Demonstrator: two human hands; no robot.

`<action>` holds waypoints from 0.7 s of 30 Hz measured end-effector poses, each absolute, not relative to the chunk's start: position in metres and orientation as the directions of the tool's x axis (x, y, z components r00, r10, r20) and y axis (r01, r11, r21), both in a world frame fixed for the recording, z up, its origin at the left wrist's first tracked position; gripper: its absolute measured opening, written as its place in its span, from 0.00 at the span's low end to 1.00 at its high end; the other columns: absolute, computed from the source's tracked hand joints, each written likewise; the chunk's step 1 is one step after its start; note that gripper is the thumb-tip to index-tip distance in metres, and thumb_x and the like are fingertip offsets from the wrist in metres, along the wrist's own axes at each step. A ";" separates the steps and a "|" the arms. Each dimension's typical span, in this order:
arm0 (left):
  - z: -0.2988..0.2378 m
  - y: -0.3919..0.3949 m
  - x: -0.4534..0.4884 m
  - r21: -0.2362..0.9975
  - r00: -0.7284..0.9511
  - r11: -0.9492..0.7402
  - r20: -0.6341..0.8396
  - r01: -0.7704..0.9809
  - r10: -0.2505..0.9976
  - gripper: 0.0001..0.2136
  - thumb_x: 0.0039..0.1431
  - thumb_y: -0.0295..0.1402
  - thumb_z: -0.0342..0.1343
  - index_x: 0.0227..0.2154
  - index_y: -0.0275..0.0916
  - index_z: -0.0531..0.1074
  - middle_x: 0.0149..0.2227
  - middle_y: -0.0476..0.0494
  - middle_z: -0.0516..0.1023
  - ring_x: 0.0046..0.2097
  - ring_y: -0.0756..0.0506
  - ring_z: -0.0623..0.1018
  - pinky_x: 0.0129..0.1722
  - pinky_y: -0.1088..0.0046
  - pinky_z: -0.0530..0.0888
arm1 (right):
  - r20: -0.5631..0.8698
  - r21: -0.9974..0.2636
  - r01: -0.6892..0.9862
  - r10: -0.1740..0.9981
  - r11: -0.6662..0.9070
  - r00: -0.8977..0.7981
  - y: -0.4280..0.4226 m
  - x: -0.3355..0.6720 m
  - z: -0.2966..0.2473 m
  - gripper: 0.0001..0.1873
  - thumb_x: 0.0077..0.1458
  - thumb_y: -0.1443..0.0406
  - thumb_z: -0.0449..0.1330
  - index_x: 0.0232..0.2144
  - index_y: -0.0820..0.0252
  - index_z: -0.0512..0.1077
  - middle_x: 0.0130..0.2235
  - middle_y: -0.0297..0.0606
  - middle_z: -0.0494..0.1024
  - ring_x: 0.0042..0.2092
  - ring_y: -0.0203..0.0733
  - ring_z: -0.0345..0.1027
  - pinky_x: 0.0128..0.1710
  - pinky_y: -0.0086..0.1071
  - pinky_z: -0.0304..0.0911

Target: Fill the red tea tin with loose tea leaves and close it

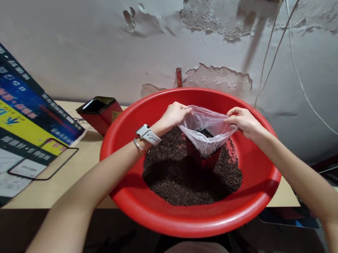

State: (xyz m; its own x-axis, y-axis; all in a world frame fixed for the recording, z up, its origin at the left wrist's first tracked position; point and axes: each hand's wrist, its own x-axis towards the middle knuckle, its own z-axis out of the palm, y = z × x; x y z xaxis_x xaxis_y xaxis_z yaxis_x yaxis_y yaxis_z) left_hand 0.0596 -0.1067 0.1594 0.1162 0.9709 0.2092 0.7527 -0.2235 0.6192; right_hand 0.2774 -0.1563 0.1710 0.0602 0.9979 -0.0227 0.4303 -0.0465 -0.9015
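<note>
A big red plastic basin (247,212) sits in front of me, half filled with dark loose tea leaves (178,177). A red box (200,159) stands upright in the leaves, lined with a clear plastic bag (206,137). My left hand (175,115) pinches the bag's left rim. My right hand (243,121) pinches its right rim. Together they hold the bag's mouth stretched wide above the box. A white watch and a bangle sit on my left wrist.
A second red box (99,114) with an open dark top lies on the wooden table (67,171) left of the basin. A large printed cardboard carton (9,123) leans at the far left. White cables (291,55) hang down the peeling wall behind.
</note>
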 end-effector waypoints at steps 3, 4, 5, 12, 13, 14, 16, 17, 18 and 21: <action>0.168 -0.125 0.062 0.428 0.152 -0.344 0.421 0.836 0.894 0.12 0.58 0.38 0.50 0.35 0.36 0.75 0.33 0.39 0.75 0.41 0.39 0.72 0.41 0.67 0.64 | 0.055 -0.801 0.596 0.998 0.056 -0.019 -0.154 0.281 0.170 0.09 0.41 0.70 0.62 0.27 0.61 0.65 0.24 0.32 0.66 0.26 0.33 0.59 0.26 0.29 0.55; 0.171 -0.132 0.063 0.364 0.203 -0.410 0.489 0.836 0.848 0.13 0.58 0.38 0.51 0.38 0.36 0.74 0.37 0.38 0.74 0.44 0.38 0.70 0.44 0.66 0.63 | 0.099 -0.728 0.677 0.994 0.109 -0.053 -0.153 0.282 0.170 0.10 0.41 0.66 0.64 0.28 0.61 0.66 0.26 0.34 0.68 0.28 0.35 0.60 0.28 0.29 0.56; 0.172 -0.140 0.065 0.313 0.279 -0.489 0.527 0.815 0.803 0.14 0.58 0.40 0.51 0.40 0.36 0.72 0.40 0.38 0.73 0.46 0.38 0.69 0.46 0.65 0.62 | 0.153 -0.653 0.739 0.985 0.165 -0.084 -0.152 0.283 0.170 0.13 0.41 0.62 0.65 0.28 0.61 0.67 0.27 0.35 0.69 0.30 0.36 0.61 0.30 0.30 0.56; 0.153 -0.161 0.079 0.328 0.741 -0.724 0.095 0.607 0.665 0.09 0.44 0.35 0.63 0.28 0.37 0.73 0.29 0.42 0.73 0.39 0.39 0.73 0.40 0.68 0.63 | 0.247 -0.441 0.847 0.947 0.297 -0.204 -0.135 0.262 0.178 0.06 0.44 0.65 0.63 0.26 0.63 0.71 0.27 0.39 0.71 0.34 0.41 0.64 0.37 0.34 0.58; 0.155 -0.161 0.078 0.333 0.714 -0.691 0.071 0.641 0.697 0.06 0.45 0.33 0.62 0.23 0.37 0.72 0.25 0.43 0.71 0.37 0.40 0.73 0.38 0.68 0.63 | 0.276 -0.437 0.845 0.940 0.309 -0.201 -0.134 0.260 0.183 0.03 0.45 0.67 0.61 0.24 0.63 0.71 0.26 0.39 0.71 0.33 0.40 0.65 0.37 0.33 0.58; 0.160 -0.162 0.076 0.340 0.683 -0.663 0.079 0.667 0.726 0.06 0.46 0.32 0.60 0.20 0.37 0.71 0.22 0.45 0.70 0.35 0.41 0.73 0.37 0.69 0.63 | 0.330 -0.441 0.836 0.925 0.325 -0.186 -0.133 0.260 0.191 0.03 0.46 0.69 0.60 0.23 0.64 0.71 0.26 0.39 0.72 0.33 0.40 0.66 0.37 0.33 0.59; 0.181 -0.169 0.070 0.383 0.628 -0.640 0.174 0.667 0.759 0.07 0.48 0.33 0.59 0.19 0.38 0.71 0.22 0.47 0.69 0.35 0.43 0.73 0.36 0.71 0.62 | 0.472 -0.468 0.803 0.873 0.368 -0.125 -0.133 0.264 0.210 0.05 0.50 0.68 0.57 0.25 0.66 0.72 0.28 0.39 0.73 0.33 0.38 0.67 0.37 0.33 0.60; 0.195 -0.174 0.066 0.427 0.596 -0.637 0.245 0.642 0.765 0.07 0.49 0.35 0.58 0.22 0.38 0.72 0.23 0.48 0.70 0.35 0.45 0.72 0.36 0.72 0.63 | 0.532 -0.485 0.784 0.842 0.388 -0.088 -0.133 0.268 0.221 0.07 0.52 0.67 0.55 0.27 0.67 0.72 0.28 0.39 0.73 0.33 0.37 0.67 0.37 0.33 0.61; 0.209 -0.178 0.062 0.471 0.547 -0.636 0.329 0.611 0.770 0.08 0.51 0.37 0.56 0.25 0.38 0.73 0.24 0.49 0.70 0.35 0.47 0.72 0.36 0.73 0.63 | 0.575 -0.505 0.764 0.817 0.402 -0.050 -0.135 0.272 0.232 0.10 0.54 0.66 0.54 0.29 0.67 0.71 0.28 0.39 0.73 0.33 0.35 0.67 0.36 0.32 0.61; 0.238 -0.184 0.048 0.450 0.392 -0.658 0.551 0.604 0.737 0.13 0.58 0.38 0.50 0.32 0.34 0.74 0.25 0.50 0.70 0.32 0.51 0.71 0.36 0.74 0.62 | 0.589 -0.546 0.730 0.808 0.411 -0.016 -0.138 0.289 0.249 0.14 0.57 0.63 0.50 0.30 0.68 0.71 0.25 0.37 0.71 0.29 0.32 0.67 0.33 0.30 0.61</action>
State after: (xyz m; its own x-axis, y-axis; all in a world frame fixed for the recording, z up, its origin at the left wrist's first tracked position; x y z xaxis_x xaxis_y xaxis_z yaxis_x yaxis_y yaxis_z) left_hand 0.0476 -0.1839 0.2376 0.3921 0.7370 0.5505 0.6043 -0.6576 0.4498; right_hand 0.2887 -0.1385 0.2490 -0.0155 0.8083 0.5886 0.7299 0.4115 -0.5458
